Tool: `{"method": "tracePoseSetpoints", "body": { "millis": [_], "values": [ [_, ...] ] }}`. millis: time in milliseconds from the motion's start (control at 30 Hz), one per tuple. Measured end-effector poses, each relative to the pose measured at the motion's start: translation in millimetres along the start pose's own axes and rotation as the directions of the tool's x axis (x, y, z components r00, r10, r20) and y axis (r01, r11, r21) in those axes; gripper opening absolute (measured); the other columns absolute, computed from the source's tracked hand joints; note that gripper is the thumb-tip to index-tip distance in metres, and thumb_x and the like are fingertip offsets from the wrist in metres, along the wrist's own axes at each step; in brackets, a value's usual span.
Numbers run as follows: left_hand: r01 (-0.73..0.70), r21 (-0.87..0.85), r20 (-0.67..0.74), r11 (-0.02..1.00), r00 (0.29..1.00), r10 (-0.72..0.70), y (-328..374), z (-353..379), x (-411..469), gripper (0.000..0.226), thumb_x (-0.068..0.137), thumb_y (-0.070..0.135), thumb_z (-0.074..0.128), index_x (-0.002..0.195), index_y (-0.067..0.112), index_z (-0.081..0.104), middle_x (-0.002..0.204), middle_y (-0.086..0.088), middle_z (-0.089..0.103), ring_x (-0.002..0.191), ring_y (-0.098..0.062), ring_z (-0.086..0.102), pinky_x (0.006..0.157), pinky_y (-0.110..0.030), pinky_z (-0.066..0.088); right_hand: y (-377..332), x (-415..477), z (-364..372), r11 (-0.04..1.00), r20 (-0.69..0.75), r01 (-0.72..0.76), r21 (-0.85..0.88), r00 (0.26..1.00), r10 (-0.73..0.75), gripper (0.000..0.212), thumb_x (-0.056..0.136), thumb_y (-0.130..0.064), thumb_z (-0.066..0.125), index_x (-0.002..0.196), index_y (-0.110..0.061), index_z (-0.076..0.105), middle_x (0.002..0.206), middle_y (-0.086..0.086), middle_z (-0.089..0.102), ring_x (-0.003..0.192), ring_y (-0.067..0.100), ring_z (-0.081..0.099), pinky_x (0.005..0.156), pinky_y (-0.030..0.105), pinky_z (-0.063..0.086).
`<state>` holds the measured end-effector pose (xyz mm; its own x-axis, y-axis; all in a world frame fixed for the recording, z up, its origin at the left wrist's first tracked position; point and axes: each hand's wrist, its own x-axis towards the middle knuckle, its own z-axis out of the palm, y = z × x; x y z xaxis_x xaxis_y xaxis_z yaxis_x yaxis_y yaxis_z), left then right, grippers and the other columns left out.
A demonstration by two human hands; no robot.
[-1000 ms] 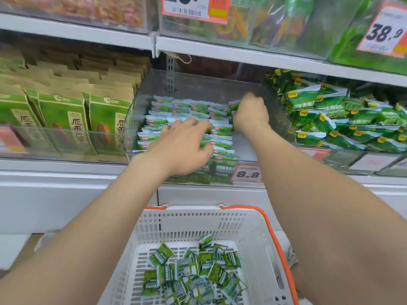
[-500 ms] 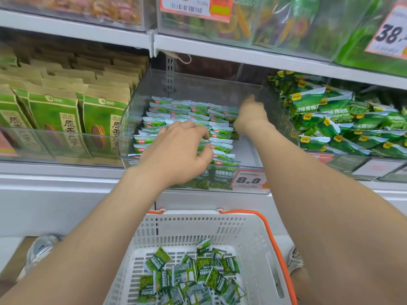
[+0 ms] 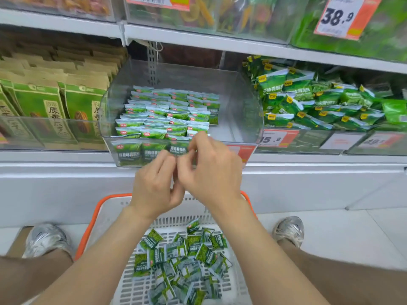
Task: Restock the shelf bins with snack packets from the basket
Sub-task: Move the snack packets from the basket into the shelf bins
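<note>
Left hand (image 3: 154, 188), right hand (image 3: 211, 172), curled together before shelf bin (image 3: 242, 111), blurred, contents of grasp cannot be told.

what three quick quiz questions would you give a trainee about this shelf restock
1. True or false: the white basket holds loose green packets.
2. Which side of the clear bin shows bare floor? A left, B right, C neither.
3. Fill in: the orange price tag at the upper right reads ___.
Key: 1 true; 2 B; 3 38.9
</note>
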<state>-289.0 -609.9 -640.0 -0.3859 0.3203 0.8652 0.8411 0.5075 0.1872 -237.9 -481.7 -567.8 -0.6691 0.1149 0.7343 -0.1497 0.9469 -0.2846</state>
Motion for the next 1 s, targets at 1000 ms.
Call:
{"method": "tracePoseSetpoints", "body": {
  "millis": [1000],
  "values": [
    [0.658,0.673,0.563,0.339,-0.159,-0.811,-89,94,-269,0.048,0.088,0.031,0.084,0.116,-0.003,0.063,0.108,-0.021,0.07,0.1,-0.033,0.067,0.069,-0.031,0.044,53,-175,130,0.993,0.929,-0.018,-0.115,0.351,0.114,0.013,0.101,-0.022,0.048,0.09,-0.015,0.049,0.068,0.002,0.047,0.06,0.026,0.049,0.055,0.032,0.042]
  ]
}}
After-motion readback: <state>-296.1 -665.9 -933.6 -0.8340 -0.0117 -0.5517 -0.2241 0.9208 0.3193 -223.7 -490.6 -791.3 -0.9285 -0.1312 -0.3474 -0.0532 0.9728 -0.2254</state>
